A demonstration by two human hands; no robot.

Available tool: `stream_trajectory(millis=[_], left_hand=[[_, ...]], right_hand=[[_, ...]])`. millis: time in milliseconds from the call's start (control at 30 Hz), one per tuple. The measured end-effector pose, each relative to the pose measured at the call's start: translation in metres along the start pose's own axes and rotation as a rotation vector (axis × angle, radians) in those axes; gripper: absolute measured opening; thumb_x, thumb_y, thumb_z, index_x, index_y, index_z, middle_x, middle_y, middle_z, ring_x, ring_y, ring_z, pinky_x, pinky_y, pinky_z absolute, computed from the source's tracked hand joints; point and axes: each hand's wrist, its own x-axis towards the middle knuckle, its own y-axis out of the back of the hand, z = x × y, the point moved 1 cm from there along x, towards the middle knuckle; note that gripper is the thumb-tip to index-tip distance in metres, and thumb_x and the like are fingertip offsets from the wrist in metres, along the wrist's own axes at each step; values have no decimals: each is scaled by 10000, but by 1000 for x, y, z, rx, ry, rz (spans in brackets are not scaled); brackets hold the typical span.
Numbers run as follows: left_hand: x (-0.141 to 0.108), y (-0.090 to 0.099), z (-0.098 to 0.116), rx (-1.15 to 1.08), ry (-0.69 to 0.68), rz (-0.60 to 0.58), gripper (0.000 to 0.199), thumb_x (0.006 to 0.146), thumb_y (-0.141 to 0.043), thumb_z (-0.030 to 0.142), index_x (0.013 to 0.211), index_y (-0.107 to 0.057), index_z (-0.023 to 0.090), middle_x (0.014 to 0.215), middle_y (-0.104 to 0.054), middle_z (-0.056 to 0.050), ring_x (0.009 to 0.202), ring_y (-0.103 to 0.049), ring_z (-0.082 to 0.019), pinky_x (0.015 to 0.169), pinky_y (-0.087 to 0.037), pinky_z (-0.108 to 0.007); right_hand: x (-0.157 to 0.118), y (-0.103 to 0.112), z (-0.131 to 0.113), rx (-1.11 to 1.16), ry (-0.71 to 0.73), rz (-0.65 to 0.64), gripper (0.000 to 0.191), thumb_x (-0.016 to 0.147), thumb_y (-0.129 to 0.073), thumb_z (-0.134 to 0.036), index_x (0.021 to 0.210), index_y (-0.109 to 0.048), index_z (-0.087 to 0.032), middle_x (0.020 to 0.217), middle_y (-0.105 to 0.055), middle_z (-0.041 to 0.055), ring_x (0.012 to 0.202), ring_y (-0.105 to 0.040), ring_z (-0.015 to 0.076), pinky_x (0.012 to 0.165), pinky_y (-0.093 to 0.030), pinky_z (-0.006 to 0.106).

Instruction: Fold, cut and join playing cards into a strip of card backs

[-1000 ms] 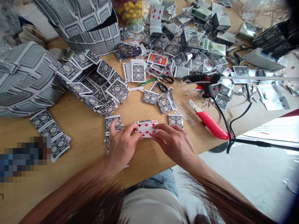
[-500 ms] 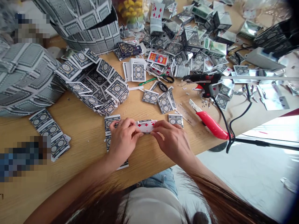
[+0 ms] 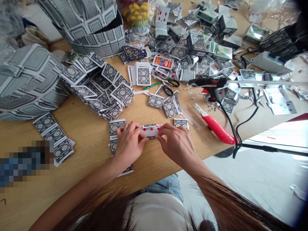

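Observation:
Between my two hands lies a playing card with red diamonds, its long edges folded inward. My left hand pinches its left end, a ring on one finger. The right end is pinched by my right hand. Beneath and beside my left hand runs a column of folded cards, partly hidden by it. Another folded card sits just behind my right hand. A bowl-like form woven from cards stands farther back on the left.
On the wooden table, a red-handled knife, glue gun with cable and scissors lie right of centre. Piled cards and boxes fill the back. Large woven card pieces stand left.
The view has shifted slightly. Both hands still grip the diamond card at its ends, with only slight finger movement around it.

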Motion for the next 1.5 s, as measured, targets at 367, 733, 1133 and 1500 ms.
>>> stream_trajectory(millis=[367,733,1133,1500], left_hand=[[-1,7,7,110,-39,-3,159,913,-610,320,851,-631,174,1047,-620,-81,987,-545,-277,874,-326,-483],[-1,-3,7,175,-12,32,91,890,-604,243,873,-548,173,1023,-553,-111,972,-518,-298,809,-370,-450],[-2,-7,5,167,7,88,179,885,-607,226,1035,-519,180,1100,-502,-132,1030,-505,-312,868,-391,-459],[-5,-13,8,34,-227,154,388,928,-464,60,1297,-460,179,1276,-581,-125,1191,-506,-270,1020,-370,-466]], right_hand=[[10,8,-3,-58,35,-105,160,878,-630,-232,751,-711,-177,871,-720,51,704,-637,180,746,-382,330],[9,4,-5,-124,13,-90,190,903,-565,-248,814,-700,-149,861,-695,111,679,-635,211,732,-389,359],[1,-11,-1,42,-68,14,52,895,-566,-188,941,-559,-164,972,-585,108,784,-599,228,723,-425,334],[-5,-19,14,250,40,253,261,889,-642,-241,1125,-540,-197,1084,-570,109,951,-597,261,842,-499,402]])
